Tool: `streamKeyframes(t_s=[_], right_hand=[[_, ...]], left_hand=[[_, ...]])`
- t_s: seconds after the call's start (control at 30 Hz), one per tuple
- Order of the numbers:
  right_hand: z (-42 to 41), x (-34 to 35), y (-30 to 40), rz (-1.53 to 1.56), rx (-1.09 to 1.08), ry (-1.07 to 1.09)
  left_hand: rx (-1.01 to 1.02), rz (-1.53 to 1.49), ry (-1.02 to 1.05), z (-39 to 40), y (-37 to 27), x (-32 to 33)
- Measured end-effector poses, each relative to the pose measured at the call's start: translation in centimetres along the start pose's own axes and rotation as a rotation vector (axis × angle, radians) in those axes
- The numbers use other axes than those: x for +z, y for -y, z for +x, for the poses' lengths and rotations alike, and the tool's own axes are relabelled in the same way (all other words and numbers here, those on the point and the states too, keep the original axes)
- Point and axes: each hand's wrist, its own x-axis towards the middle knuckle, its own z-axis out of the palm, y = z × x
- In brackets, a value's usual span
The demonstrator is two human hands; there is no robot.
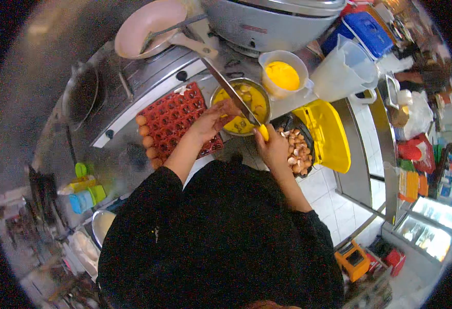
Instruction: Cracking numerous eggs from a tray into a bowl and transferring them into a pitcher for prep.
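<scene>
My right hand (pixel 274 148) grips the yellow handle of a long knife (pixel 226 85), whose blade slants up and left across a round metal bowl (pixel 269 103). Raw egg (pixel 260 101) with yolks lies in the bowl. My left hand (pixel 214 117) is over the bowl's left side, beside the blade; whether its fingers hold anything is hidden. To the left, a red egg tray (pixel 168 116) has mostly bare cups, with several brown eggs (pixel 145 131) along its left edge. Broken eggshells (pixel 298 152) fill a black-lined bin with a yellow lid (pixel 328 135) on the right.
A plastic measuring jug (pixel 266 83) of yellow liquid egg stands behind the bowl, with a larger translucent pitcher (pixel 344 73) to its right. A big rice cooker (pixel 264 31) and a pale frying pan (pixel 148 29) with a utensil in it are at the back.
</scene>
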Motion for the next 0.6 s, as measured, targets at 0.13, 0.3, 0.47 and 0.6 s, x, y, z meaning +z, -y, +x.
streamKeyframes(t_s=[0.13, 0.3, 0.47, 0.6], right_hand=[[2.0, 1.0, 0.1, 0.404, -0.057, -0.279], [5.9, 6.2, -0.2, 0.549, -0.05, -0.151], [7.0, 9.0, -0.2, 0.532, -0.13, -0.353], [5.9, 6.3, 0.1, 0.619, -0.206, -0.383]], left_hand=[[-0.03, 0.154, -0.045, -0.6, -1.8, 4.2], [-0.017, 0.593, -0.166, 0.7, -3.9, 3.4], [0.575, 1.713, -0.066, 1.8, -6.3, 1.7], [0.815, 1.887, -0.148, 2.1, -5.3, 5.8]])
